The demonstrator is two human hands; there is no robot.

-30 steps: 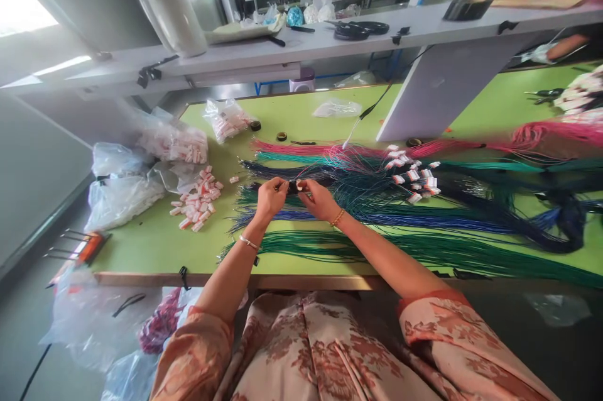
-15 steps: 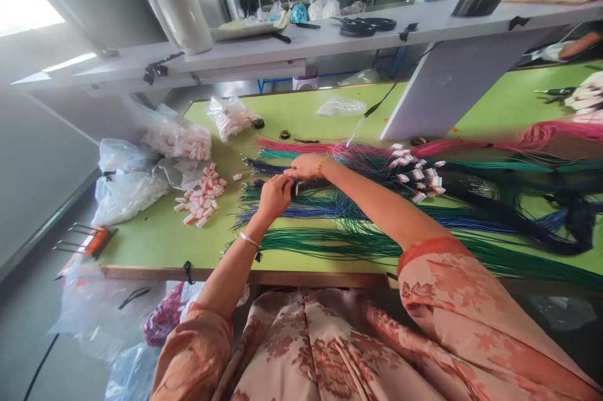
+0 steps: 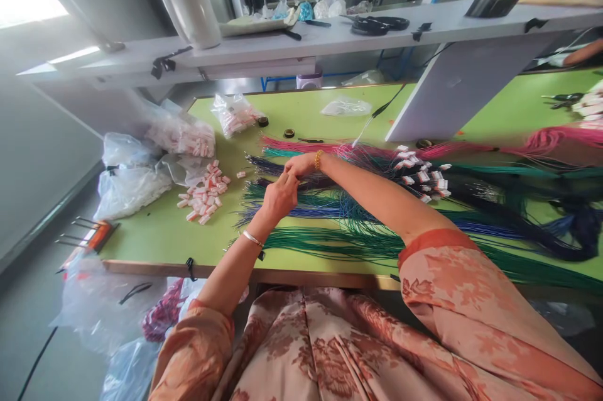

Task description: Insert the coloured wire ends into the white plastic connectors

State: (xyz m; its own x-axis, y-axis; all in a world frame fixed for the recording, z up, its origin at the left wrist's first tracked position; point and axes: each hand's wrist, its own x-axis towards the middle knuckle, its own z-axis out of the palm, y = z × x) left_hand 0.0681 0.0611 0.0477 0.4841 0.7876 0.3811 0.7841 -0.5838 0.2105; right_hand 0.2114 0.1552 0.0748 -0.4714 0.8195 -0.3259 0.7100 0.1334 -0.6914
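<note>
My left hand [image 3: 281, 195] is closed, its fingertips meeting those of my right hand [image 3: 301, 166] above the wire bundles. My right hand is closed too, its fingers curled inward and touching the left. Whatever they pinch is hidden between the fingers. Under and around them lie dark wires [image 3: 266, 165], blue wires [image 3: 311, 212], green wires [image 3: 301, 241] and pink wires [image 3: 287, 143], spread across the green table [image 3: 164, 244]. White-and-orange connectors [image 3: 424, 178] sit on some wires right of my hands. More loose connectors [image 3: 203, 193] form a pile to the left.
Bags of connectors [image 3: 181, 137] and a stuffed clear bag [image 3: 132, 184] stand at the left. Behind, a raised shelf [image 3: 282, 49] carries black scissors [image 3: 377, 25]; its upright panel [image 3: 428, 93] meets the table. Tape rolls [image 3: 289, 133] lie near the back. Another person's arm [image 3: 581, 54] shows far right.
My hands have come closer together, and the left has turned so its knuckles face up. A dark ring-shaped item beside my left fingers no longer shows. The view has shifted slightly.
</note>
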